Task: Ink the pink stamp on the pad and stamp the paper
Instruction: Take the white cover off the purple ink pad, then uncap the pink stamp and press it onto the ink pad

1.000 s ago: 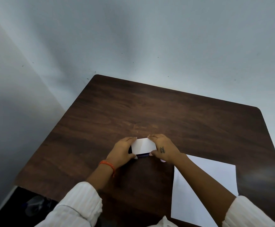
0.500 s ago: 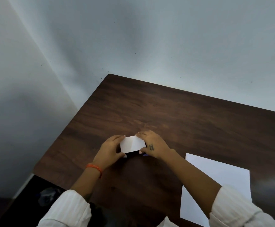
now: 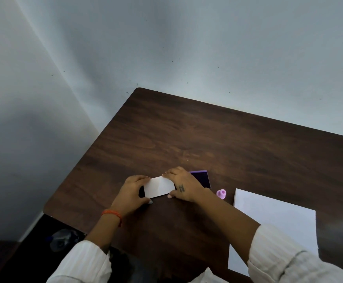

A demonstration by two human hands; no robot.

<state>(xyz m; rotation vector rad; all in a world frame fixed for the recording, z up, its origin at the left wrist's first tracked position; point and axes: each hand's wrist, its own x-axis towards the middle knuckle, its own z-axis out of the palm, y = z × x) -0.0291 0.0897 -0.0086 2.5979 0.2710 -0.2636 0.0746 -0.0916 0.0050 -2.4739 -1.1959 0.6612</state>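
Both hands, left hand (image 3: 131,194) and right hand (image 3: 184,185), pinch the white lid (image 3: 159,186), uncovering the pad (image 3: 200,178); pink stamp (image 3: 221,193) waits at 3 o'clock, by the paper (image 3: 272,227).

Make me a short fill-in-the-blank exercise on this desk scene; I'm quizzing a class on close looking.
1. Both hands, left hand and right hand, hold a ____ lid.
2. The pink stamp stands on the table between the ink pad and the ____.
3. The band on the left wrist is ____.
4. The stamp is held by ____ hand.

Missing words: white; paper; orange; neither
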